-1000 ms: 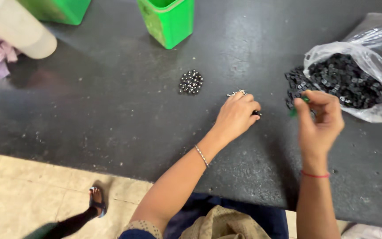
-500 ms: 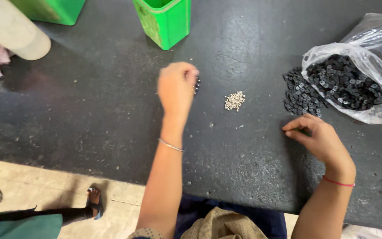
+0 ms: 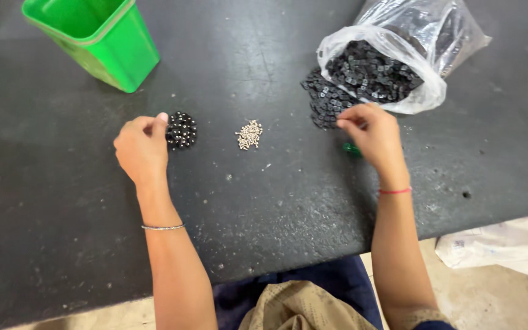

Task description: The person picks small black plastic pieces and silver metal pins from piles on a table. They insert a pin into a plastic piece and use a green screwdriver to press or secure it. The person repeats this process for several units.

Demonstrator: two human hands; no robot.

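Touching the little pile of shiny black round beads (image 3: pixel 181 129) is the left hand (image 3: pixel 142 148), fingers pinched together, while the right hand (image 3: pixel 374 135) (fingers curled, grip unclear) is reaching into the heap of small black plastic pieces (image 3: pixel 325 101).

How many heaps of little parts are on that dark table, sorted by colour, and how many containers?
Black shiny bead heaps: 1
Silver small metal piece heaps: 1
Dark grey plastic part heaps: 1
Green plastic bins: 1
Clear plastic bags: 1
Total: 5
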